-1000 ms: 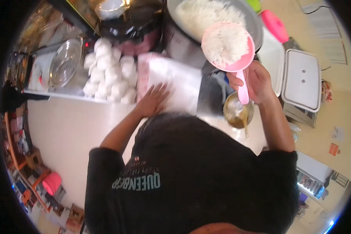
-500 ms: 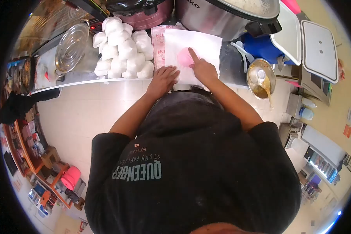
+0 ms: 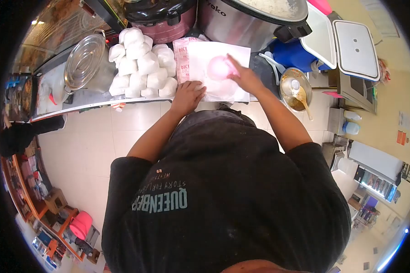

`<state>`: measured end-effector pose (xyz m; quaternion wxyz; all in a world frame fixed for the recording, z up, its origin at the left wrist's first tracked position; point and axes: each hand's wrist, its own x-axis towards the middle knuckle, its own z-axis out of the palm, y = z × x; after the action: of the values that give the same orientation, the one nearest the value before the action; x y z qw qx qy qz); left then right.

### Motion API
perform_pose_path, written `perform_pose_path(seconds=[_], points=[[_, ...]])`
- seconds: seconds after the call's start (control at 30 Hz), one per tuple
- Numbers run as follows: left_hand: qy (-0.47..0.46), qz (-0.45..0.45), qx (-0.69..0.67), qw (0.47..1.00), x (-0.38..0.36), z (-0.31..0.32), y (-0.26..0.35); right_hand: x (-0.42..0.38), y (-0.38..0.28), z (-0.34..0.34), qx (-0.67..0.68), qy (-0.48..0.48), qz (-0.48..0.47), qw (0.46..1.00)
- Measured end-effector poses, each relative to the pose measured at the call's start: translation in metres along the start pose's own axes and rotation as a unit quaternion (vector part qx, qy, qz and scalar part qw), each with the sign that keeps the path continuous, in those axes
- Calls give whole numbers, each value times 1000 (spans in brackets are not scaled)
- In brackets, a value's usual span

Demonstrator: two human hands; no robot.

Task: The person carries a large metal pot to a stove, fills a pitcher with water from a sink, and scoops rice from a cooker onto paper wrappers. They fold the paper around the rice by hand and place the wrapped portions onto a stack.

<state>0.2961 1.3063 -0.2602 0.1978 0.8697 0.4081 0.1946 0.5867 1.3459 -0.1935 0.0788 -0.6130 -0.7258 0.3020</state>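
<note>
My right hand (image 3: 249,81) is at the right side of a round pink bowl (image 3: 218,68), gripping its edge with the index finger stretched along it. Whether the bowl faces up or down is hard to tell. Under it lies a sheet of white paper (image 3: 241,52), on top of pink-printed paper (image 3: 181,57). My left hand (image 3: 189,96) rests on the near left corner of the sheets, fingers spread and holding nothing. To its left rises a pile of several white wrapped bundles (image 3: 146,63).
Behind the papers stand a large rice cooker (image 3: 234,22) with white rice and a pink cooker (image 3: 161,29). A glass-lidded pot (image 3: 84,63) is at left. On the right are a metal bowl (image 3: 300,107) with a wooden spoon, white spoons (image 3: 272,61) and a blue cooler (image 3: 294,54).
My right hand has shifted slightly right and down, from over the pink bowl to its right side. More of the bowl shows. My left hand stays on the paper; the whole view has shifted slightly.
</note>
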Motion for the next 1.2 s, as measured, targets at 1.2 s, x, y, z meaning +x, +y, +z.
perform_pose_path(seconds=[1.2], points=[[114,-22,-98,988,10,-6,-3,-57,56,22,174,239,-103,950]])
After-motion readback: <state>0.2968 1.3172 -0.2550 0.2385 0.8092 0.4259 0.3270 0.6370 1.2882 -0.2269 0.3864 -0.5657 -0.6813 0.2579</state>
